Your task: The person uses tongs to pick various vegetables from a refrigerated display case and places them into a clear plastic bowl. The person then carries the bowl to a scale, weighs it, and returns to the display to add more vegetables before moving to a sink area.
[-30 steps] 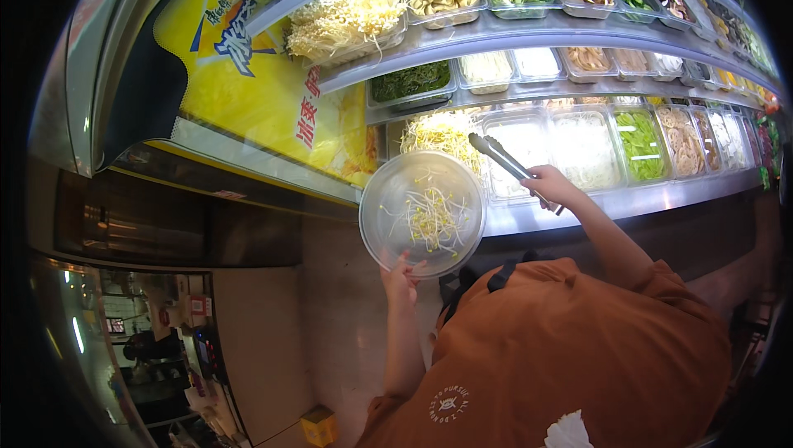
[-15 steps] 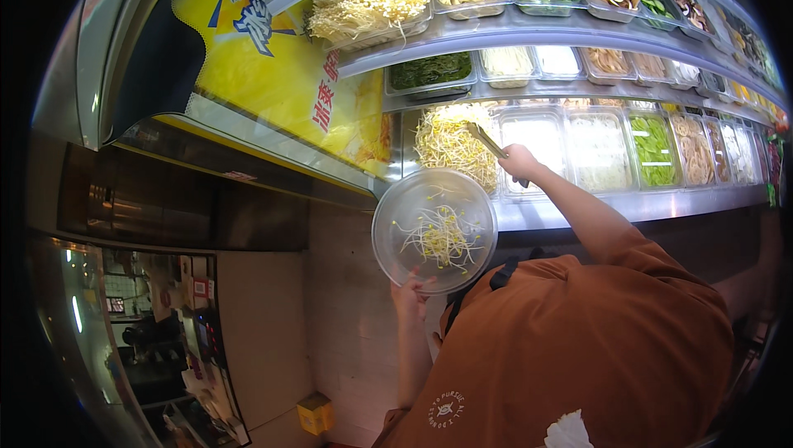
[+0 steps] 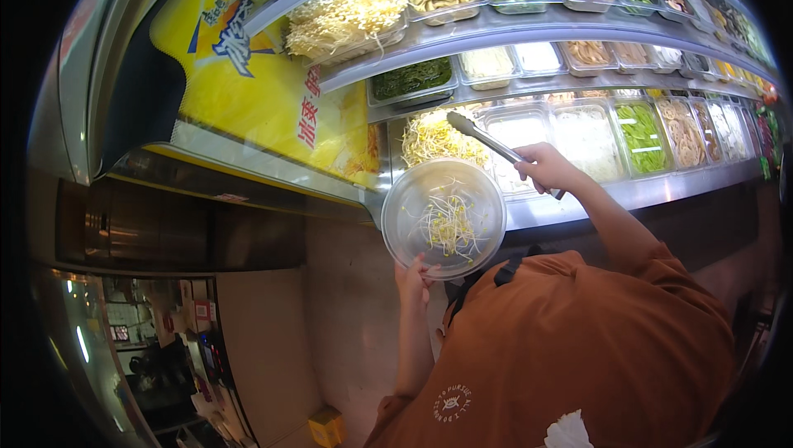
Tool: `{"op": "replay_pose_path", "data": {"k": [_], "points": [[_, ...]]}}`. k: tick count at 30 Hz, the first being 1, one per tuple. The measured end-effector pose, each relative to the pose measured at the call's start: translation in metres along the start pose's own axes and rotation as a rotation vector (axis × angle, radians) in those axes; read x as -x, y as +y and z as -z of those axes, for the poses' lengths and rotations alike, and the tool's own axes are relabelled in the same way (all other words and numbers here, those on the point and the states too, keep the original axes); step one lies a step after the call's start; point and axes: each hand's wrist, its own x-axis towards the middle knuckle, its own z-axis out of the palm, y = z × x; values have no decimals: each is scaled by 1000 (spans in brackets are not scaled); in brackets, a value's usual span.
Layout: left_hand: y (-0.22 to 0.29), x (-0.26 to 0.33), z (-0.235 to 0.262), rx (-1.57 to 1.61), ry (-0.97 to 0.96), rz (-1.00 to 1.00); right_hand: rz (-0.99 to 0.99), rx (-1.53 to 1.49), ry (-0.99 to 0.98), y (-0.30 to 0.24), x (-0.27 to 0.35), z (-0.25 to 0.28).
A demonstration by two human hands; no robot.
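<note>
Parts lost around both grips
Behind the translucent plastic bowl [image 3: 400,221], some fingers of the left hand [image 3: 415,280] are hidden; beyond that grip, the rim covers the near side of the bean sprout heap [image 3: 442,136]. The right hand [image 3: 547,169] hides a stretch of the metal tongs [image 3: 493,144]; just beyond, glare blurs a white filling [image 3: 519,128]. Nearer the wearer than either grip, the picture's edge crops the orange-brown T-shirt [image 3: 578,341].

Left fingers [image 3: 420,267], right fingers [image 3: 532,169] curled
</note>
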Motion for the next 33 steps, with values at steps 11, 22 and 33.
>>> {"op": "replay_pose_path", "data": {"k": [11,22,33], "points": [[27,-4,-52,122,-22,-89,-4,-98,5,6,27,25],[4,24,17,99,156,-30,-201,-147,29,141,-120,-12],[-7,49,33,137,219,-30,-202,174,38,131,-166,-31]]}}
